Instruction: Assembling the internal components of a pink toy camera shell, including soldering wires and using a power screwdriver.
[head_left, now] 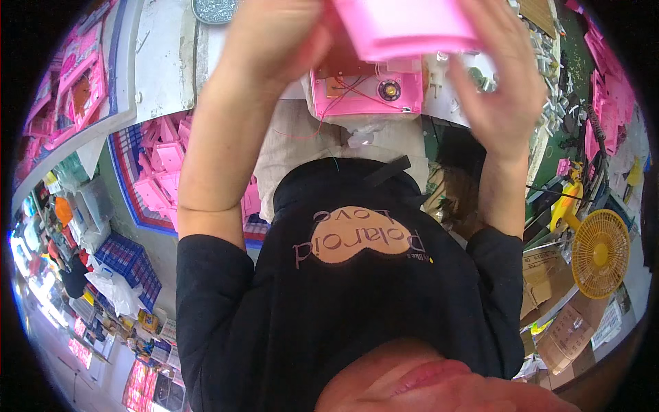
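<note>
Our left hand and right hand flanked the pink panel over the pink box; our right fingers stood apart, our left ones we couldn't tell.

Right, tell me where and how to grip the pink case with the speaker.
I'd pinch the pink case by its right wall, coming from the right: red wires cross its left part and one hangs past the near edge, while that wall looks free of them. Keep clear of the round speaker inside.
</note>
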Demonstrator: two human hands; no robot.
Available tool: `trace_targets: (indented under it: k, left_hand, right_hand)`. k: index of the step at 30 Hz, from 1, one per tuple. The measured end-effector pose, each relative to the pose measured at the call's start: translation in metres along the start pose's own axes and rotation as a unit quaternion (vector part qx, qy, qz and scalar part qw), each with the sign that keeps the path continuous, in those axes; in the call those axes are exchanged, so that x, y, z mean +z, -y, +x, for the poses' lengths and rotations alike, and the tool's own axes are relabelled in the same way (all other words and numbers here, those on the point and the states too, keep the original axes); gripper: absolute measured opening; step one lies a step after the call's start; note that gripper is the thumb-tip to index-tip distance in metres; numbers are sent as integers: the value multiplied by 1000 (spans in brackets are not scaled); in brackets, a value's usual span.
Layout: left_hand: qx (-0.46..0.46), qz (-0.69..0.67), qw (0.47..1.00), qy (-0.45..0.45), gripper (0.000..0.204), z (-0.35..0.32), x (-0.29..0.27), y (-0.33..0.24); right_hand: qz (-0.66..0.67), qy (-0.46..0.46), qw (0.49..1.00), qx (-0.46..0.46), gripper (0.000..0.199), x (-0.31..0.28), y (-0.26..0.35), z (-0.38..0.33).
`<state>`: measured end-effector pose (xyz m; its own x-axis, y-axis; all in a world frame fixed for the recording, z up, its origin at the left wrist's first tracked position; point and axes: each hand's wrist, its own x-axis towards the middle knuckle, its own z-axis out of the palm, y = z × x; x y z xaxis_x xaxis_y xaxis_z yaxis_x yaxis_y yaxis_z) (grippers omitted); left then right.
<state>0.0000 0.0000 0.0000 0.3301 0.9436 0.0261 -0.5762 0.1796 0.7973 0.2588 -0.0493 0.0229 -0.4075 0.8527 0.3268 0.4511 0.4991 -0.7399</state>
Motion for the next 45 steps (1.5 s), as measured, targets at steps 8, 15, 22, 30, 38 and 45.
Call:
trace_targets:
  k: [8,15,22,30,38,45]
  left_hand:
    - [-28,227,966,-118,65,-41,6,23]
    - [32,624,780,-46,88,-54,-7,36]
    - [41,591,803,-70,83,-56,-17,44]
    - [-48,526,836,-146,79,-76,-8,46]
    - [53,288,943,-159,76,-76,-25,82]
    - [16,573,805,-154,78,-87,-20,60]
  right_hand:
    - [247,-50,946,204,62,52,-13,-32]
    - [-33,-46,985,164,50,66,-28,-72]
    - [-29,-9,986,162,44,68,-44,-56]
    - [-24,35,994,100,39,60,-53,-45]
    - [198,22,955,222,41,60,-55,-53]
    - [29,27,992,123,41,61,-53,-47]
